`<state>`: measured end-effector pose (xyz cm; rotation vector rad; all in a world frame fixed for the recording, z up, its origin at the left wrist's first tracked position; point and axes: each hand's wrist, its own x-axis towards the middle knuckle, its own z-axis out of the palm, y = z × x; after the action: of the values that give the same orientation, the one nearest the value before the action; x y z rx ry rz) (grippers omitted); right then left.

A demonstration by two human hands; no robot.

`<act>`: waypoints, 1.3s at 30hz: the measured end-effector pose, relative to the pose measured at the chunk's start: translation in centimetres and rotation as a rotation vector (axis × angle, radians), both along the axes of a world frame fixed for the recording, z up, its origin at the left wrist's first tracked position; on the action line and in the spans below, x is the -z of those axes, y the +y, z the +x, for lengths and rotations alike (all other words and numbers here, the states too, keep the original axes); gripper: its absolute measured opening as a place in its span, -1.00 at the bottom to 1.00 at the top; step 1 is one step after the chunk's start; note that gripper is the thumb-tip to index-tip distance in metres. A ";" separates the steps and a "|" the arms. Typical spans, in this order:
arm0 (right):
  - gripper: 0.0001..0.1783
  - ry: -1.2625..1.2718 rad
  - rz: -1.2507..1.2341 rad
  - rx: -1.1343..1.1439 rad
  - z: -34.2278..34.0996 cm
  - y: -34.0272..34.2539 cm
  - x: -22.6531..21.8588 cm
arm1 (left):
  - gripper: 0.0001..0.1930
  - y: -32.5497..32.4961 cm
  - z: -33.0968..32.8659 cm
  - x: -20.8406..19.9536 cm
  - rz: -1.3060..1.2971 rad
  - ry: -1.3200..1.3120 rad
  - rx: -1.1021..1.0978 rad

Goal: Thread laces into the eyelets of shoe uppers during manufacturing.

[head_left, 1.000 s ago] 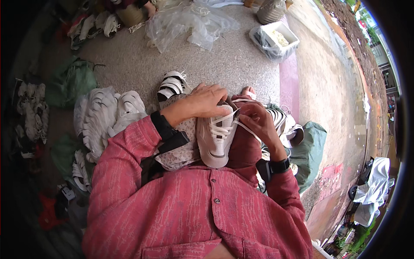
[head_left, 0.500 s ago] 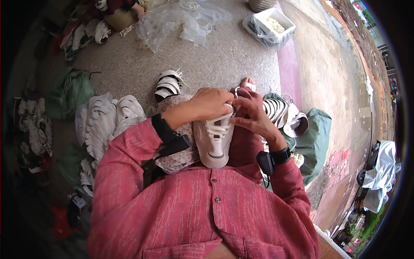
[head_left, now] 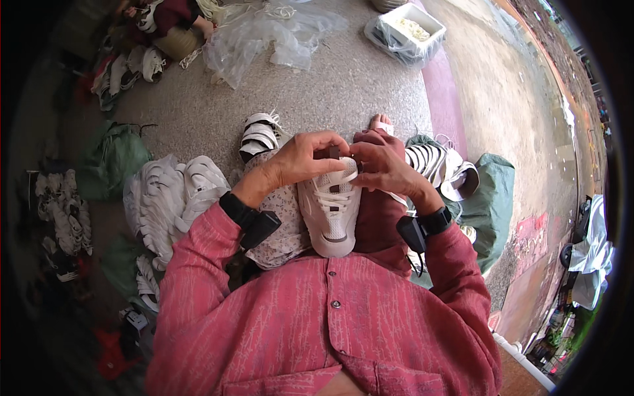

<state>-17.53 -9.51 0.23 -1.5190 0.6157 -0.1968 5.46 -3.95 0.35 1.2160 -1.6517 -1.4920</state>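
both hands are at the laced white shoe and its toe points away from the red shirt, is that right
Not quite: the toe points toward the red shirt, not away from it, as the head view shows. The rest is right: the left hand and right hand are both at the laced white shoe.

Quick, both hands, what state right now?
Left hand: curled at the ankle end of the white shoe; grip cannot be told.
Right hand: bent at the same end; grip cannot be told.
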 end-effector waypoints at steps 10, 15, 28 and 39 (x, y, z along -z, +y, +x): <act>-0.65 -0.010 -0.203 0.356 0.8 3.1 1.4 | -0.73 2.6 0.5 1.6 -0.283 -0.037 -0.192; -0.72 -0.117 0.036 0.659 -1.3 5.0 -1.2 | -0.82 3.5 -0.8 0.5 -0.480 -0.239 -0.071; -0.73 -0.159 -0.138 0.659 -9.5 7.5 -2.5 | -0.75 7.2 1.1 -1.9 -0.126 0.219 -0.250; -0.77 -1.358 0.600 1.149 -25.3 5.8 -2.0 | -0.76 18.4 18.9 -4.5 -0.284 1.214 -0.940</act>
<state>-42.81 -3.73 2.22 -0.0855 0.2743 -1.5881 24.37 14.49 4.87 0.5125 -0.3293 -0.9348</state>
